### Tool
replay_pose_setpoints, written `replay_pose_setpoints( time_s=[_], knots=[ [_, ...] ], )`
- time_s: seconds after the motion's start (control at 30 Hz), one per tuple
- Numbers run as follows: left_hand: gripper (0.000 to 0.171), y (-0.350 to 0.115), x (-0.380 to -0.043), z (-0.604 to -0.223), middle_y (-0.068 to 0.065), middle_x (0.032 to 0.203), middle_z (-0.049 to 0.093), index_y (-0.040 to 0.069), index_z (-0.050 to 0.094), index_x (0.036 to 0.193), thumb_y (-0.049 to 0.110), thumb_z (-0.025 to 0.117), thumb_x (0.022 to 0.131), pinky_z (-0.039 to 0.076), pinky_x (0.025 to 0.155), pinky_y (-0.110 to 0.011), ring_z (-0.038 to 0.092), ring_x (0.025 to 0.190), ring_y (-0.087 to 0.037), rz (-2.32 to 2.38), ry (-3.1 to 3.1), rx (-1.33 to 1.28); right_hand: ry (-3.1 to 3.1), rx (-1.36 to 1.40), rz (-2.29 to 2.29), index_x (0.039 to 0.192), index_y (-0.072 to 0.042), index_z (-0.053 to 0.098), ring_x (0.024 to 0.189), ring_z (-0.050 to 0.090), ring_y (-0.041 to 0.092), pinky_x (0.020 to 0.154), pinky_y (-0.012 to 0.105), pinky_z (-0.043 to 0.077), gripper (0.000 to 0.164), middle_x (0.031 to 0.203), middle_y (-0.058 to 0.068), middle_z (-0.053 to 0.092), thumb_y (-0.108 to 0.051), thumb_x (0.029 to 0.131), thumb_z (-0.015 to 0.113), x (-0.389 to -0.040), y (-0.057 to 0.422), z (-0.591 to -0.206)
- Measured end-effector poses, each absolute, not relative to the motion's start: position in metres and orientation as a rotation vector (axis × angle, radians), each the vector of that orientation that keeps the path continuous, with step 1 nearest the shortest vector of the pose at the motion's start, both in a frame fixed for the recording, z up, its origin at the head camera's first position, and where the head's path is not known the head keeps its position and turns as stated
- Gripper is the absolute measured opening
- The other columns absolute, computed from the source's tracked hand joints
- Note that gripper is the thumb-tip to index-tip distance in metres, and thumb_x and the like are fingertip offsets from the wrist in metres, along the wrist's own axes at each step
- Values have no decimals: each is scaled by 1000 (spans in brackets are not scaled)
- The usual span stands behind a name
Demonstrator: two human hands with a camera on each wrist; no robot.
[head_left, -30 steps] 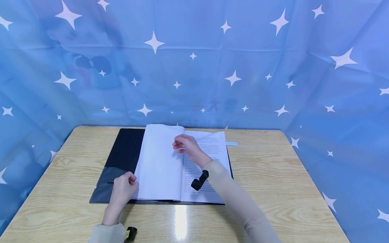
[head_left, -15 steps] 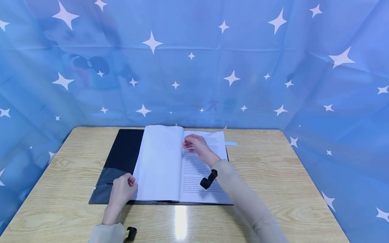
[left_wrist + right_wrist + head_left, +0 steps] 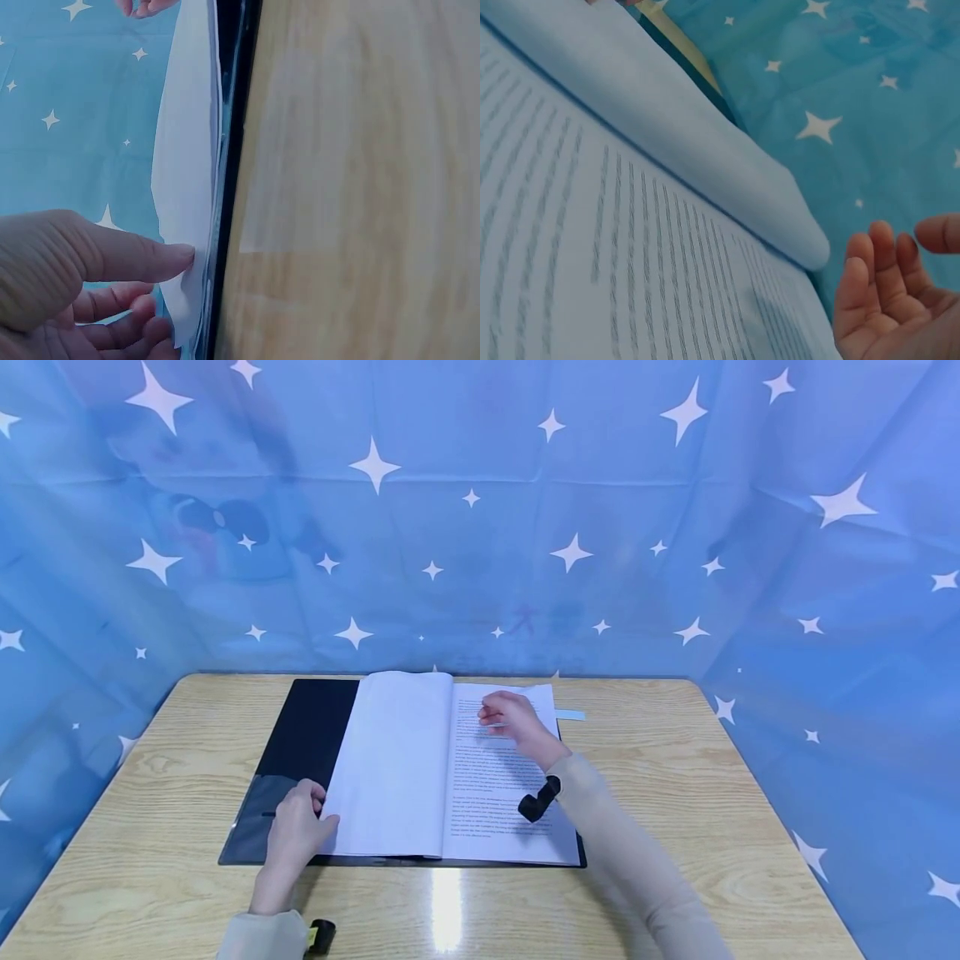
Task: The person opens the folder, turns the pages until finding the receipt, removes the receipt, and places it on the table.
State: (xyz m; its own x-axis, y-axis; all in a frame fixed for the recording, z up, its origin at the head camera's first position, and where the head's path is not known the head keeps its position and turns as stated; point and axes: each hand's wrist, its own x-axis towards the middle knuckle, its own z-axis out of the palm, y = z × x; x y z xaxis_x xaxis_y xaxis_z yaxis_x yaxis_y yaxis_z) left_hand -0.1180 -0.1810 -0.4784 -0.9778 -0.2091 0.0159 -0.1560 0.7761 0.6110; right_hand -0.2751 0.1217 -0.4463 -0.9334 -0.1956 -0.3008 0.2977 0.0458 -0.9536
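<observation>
- One black folder, lower centre: one blank left page, one printed right page.
- One left hand: grip apart, thumb touching left page.
- One right hand: grip apart, over right page.

Showing smooth, matt paper in the blank left-hand sheets and the printed page. Looking like dark plastic in the folder, dull on the cover, glossier at the see-through pocket. Appearing as pale grained wood in the table, smooth and polished enough to be mirroring a streak of light. Resembling creased cloth in the starry backdrop; looking like soft, matt fabric in the sleeves.
</observation>
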Motion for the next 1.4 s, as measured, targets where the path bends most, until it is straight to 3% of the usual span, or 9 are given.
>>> replay_pose_setpoints(
  time_s=[0.23, 0.57, 0.73, 0.93, 1.13, 1.4],
  knots=[
    [9, -181, -119, -482, -9, 73, 56, -3, 64, 81, -7, 66, 73, 44, 62, -34, 51, 68, -22, -1032, -2870, 182, 2020, 192, -1929, 126, 7, 46, 74, 60, 12, 68, 25, 47, 40, 81, 1, 59, -18, 95, 50, -285, 146, -449],
    [15, -184, -118, -486, -9, 78, 58, -6, 67, 88, -6, 68, 73, 46, 64, -33, 51, 69, -20, -1099, -2851, 137, 2097, 330, -1941, 126, 7, 45, 70, 59, 9, 65, 21, 47, 39, 81, 0, 59, -17, 95, 49, -300, 178, -449],
    [23, -184, -118, -485, -8, 78, 56, -5, 66, 92, -2, 74, 71, 45, 62, -30, 50, 70, -19, -1139, -2885, 148, 2213, 383, -1878, 127, 3, 47, 87, 58, 17, 77, 27, 47, 40, 105, 9, 58, -18, 94, 50, -308, 191, -446],
    [27, -185, -118, -484, -8, 79, 55, -5, 66, 94, 0, 76, 70, 44, 61, -28, 50, 71, -19, -1154, -2901, 140, 2315, 416, -1773, 137, -3, 41, 114, 48, 30, 95, 41, 40, 46, 134, 17, 45, -22, 96, 46, -315, 203, -441],
    [32, -186, -117, -483, -9, 81, 55, -6, 64, 98, -1, 77, 69, 44, 63, -30, 49, 73, -20, -1193, -2919, 145, 2324, 409, -1689, 143, -5, 34, 128, 37, 33, 102, 46, 32, 51, 144, 16, 36, -25, 97, 44, -321, 213, -443],
    [34, -186, -117, -483, -9, 82, 54, -6, 64, 99, -1, 77, 68, 43, 63, -31, 49, 74, -21, -1209, -2932, 149, 2321, 461, -1613, 147, -7, 27, 128, 37, 30, 101, 42, 33, 54, 145, 14, 35, -27, 99, 40, -328, 214, -447]
  ],
)
